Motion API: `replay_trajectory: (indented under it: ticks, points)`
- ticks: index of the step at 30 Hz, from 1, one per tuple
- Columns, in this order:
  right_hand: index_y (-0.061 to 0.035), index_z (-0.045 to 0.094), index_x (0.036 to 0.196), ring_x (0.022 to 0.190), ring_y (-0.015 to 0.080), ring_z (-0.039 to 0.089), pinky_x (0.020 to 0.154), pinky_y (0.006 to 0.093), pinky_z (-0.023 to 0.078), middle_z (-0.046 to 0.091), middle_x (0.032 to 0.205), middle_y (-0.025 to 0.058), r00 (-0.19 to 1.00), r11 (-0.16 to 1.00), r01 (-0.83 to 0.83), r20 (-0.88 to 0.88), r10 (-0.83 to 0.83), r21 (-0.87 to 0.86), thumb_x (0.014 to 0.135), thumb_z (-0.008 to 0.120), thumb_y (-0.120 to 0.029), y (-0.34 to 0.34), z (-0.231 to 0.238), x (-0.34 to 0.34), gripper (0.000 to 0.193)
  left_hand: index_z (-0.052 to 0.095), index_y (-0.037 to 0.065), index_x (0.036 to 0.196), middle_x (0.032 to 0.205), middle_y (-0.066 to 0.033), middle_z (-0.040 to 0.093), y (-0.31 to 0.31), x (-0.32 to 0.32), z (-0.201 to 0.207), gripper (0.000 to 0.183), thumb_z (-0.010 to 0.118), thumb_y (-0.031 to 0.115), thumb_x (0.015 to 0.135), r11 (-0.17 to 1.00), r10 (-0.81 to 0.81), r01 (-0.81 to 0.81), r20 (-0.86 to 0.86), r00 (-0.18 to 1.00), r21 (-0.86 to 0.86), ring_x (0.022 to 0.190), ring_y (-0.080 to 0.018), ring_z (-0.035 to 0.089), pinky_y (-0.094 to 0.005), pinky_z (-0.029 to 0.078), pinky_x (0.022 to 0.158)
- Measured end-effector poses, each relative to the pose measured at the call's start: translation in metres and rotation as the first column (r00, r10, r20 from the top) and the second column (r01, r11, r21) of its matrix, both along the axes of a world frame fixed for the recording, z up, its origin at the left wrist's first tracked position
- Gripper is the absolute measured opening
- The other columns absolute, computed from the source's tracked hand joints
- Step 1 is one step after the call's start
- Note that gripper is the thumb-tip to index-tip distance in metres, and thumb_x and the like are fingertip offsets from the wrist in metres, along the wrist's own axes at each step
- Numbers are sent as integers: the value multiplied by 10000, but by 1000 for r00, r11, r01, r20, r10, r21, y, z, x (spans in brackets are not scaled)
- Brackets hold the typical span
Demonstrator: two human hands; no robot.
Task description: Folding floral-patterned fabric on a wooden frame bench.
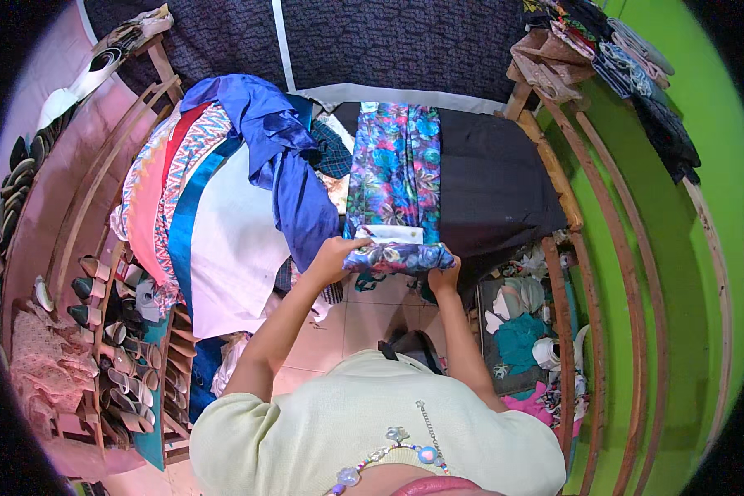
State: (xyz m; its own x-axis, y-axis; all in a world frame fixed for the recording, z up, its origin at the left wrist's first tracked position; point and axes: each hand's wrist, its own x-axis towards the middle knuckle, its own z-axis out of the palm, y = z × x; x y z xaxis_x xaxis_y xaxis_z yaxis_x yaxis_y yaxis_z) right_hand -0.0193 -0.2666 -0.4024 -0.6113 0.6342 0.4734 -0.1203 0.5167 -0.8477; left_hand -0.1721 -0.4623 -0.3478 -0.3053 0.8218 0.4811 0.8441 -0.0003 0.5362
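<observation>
A long strip of blue, purple and pink floral cloth (pixel 394 165) lies folded lengthwise over a dark table cover (pixel 500 169). Its near end is folded or rolled up at the table's front edge, where a white patch of cloth (pixel 393 233) shows. My left hand (pixel 332 258) grips the left end of this fold, fingers closed round it. The right end is pinched in my right hand (pixel 445 273). Just left of the strip, a loose blue cloth (pixel 293 157) drapes over a heap of fabrics.
Coloured fabrics (pixel 169 182) and a white cloth (pixel 236 240) hang at the left. Shoes (pixel 128 388) fill a rack at the lower left. Wooden rails (pixel 628 273) line the right wall, with folded clothes (pixel 628 66) on top. More clothes (pixel 521 339) lie low at the right.
</observation>
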Motion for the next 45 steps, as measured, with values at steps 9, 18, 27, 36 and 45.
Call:
replay_trajectory:
  ticks: [9,18,27,36,45]
  points:
    - [30,546,811,669,262,544,624,364,400,564,691,160,976,993,120,184,-114,-22,809,518,-220,47,39,-61,251,508,26,1026,748,-126,584,45,-44,-1,365,599,233,740,972,231,-226,461,857,-68,686,-181,576,-305,444,620]
    - [30,471,1064,777,157,544,729,270,420,579,856,90,977,984,47,215,-9,-174,705,662,-218,44,19,-58,475,300,-2,1205,978,-169,546,54,-63,-46,602,622,221,749,982,149,-188,711,687,-24,865,-206,552,-305,433,727]
    - [-31,440,1090,877,284,516,754,364,408,504,966,168,958,976,201,191,-214,88,713,615,-168,44,36,-59,438,267,46,1218,1031,-289,496,73,-53,-23,576,581,176,753,923,353,-384,377,856,7,983,-413,484,-401,393,810]
    - [-6,488,1005,946,349,452,818,405,363,454,1017,185,994,865,52,55,-92,500,751,422,-48,80,4,-29,265,354,74,1151,893,-200,539,77,-35,-12,569,656,81,669,793,551,-579,179,815,192,911,-377,503,-406,406,767]
    - [-121,269,1271,1179,278,302,998,474,194,308,1251,99,934,761,-157,345,-92,629,612,625,-10,82,22,-29,758,462,108,1142,1221,-74,435,39,-39,-21,613,698,186,581,983,173,-186,-299,939,-16,1128,-259,413,-372,317,920]
